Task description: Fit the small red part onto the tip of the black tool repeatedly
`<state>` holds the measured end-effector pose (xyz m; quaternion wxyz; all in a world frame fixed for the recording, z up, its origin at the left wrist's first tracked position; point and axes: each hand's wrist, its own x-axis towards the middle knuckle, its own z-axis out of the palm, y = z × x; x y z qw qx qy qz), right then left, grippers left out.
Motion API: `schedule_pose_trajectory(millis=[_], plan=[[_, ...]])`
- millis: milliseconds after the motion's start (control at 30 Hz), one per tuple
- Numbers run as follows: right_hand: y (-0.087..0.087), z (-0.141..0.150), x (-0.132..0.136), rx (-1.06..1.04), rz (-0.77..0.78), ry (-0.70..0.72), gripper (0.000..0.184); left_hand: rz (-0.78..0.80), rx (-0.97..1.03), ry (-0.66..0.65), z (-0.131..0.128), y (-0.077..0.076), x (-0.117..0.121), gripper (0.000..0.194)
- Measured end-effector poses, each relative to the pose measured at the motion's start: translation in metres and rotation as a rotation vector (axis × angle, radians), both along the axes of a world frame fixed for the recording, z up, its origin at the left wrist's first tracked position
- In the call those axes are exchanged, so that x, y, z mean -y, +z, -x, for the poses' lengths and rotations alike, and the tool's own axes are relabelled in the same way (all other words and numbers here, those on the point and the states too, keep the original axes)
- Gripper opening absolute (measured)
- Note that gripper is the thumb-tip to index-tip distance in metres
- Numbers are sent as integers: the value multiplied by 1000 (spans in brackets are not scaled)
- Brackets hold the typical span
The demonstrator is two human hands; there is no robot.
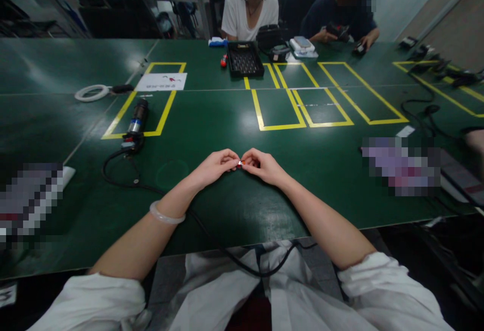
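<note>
Both of my hands meet over the middle of the green table, pinching one small red, orange and silvery piece [240, 164] between them. My left hand [223, 163] has its thumb and fingertips closed on the left side of the piece. On the right side, my right hand [260, 163] grips it with thumb and forefinger, the other fingers curled. Most of the piece is hidden by the fingertips, and it is too small to name exactly. A pale bracelet [166, 215] circles my left wrist.
A cylindrical tool [137, 119] with a black cable lies left. Farther back are a paper sheet [162, 81], a white cable coil [92, 93] and a black tray [245, 59] of small parts. Yellow tape [283, 128] marks the green table [212, 119]. Two people sit opposite; one handles dark objects.
</note>
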<state>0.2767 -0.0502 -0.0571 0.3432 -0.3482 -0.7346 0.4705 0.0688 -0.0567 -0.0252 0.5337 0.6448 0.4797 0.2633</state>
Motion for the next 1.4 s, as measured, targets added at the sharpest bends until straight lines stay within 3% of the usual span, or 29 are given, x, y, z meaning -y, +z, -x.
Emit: schedule_pose_trajectory(millis=[800,1000,1400], plan=[[-1,0,-1,-34,40,-19,19,-19,74,-22,-1,-3,2,35],[-3,1,-3,-29,26,-4,25,-38,82,-12,0,-7,1,34],[-5,-1,-4,61,-86,-61,17,-85,41,-30,0,-7,2,31]])
